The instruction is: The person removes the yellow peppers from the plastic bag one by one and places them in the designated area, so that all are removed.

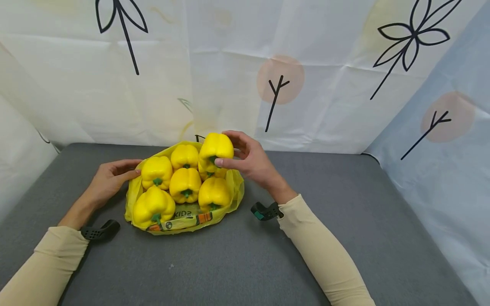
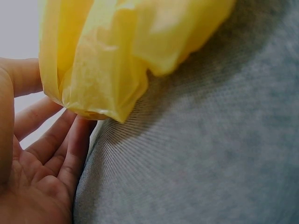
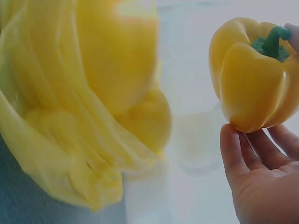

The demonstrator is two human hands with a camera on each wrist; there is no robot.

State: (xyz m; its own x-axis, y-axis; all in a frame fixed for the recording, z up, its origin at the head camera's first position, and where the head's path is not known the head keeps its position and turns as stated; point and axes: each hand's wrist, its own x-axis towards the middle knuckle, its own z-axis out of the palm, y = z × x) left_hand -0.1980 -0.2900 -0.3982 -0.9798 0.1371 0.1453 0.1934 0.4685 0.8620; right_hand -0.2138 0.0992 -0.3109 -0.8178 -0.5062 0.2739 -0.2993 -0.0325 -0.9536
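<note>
Held glossy, blocky yellow bell pepper (image 1: 216, 144) in right hand (image 1: 250, 159), between thumb and fingers, above right rear of crinkled yellow plastic bag (image 1: 236, 191) — judged light, firm, slippery, best grasped around the sides — and touched bag's left edge with loosely extended left hand (image 1: 109, 178).

The grey table (image 1: 245, 263) (its top looks fabric-covered) carries a yellow plastic bag (image 1: 186, 224), left of centre.
</note>
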